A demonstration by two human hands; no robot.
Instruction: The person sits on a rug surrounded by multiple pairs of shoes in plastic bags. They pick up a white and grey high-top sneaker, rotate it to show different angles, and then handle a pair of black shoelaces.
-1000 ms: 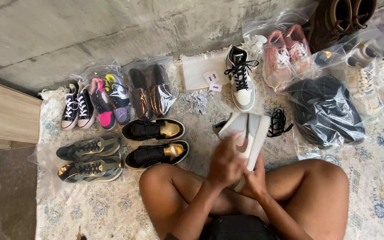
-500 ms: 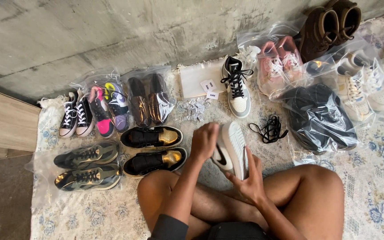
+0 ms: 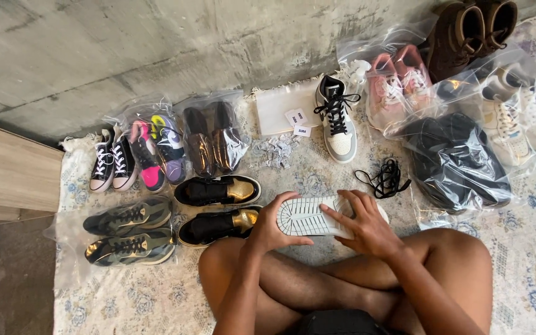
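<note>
I sit cross-legged on a patterned rug (image 3: 528, 267). Both hands hold a white sneaker (image 3: 308, 217) turned sole-up, just above my knees. My left hand (image 3: 271, 226) grips its toe end from the left. My right hand (image 3: 364, 223) lies over its heel end, fingers spread across the sole. A loose black lace (image 3: 384, 180) lies on the rug just beyond my right hand. The matching black-and-white high-top (image 3: 337, 121) stands upright, laced, farther back.
Black-and-gold shoes (image 3: 217, 208) lie left of my hands, with camouflage sneakers (image 3: 128, 232) farther left. Bagged pairs line the concrete wall: black-and-white canvas, pink-and-neon (image 3: 156, 149), shiny brown, pink (image 3: 398, 84), white (image 3: 522, 118). A dark plastic bag (image 3: 454, 158) and brown boots (image 3: 473, 31) sit right.
The white sneaker was held up on its side between my hands; now it is rotated sole-up and lowered flat, with both hands gripping its ends.
</note>
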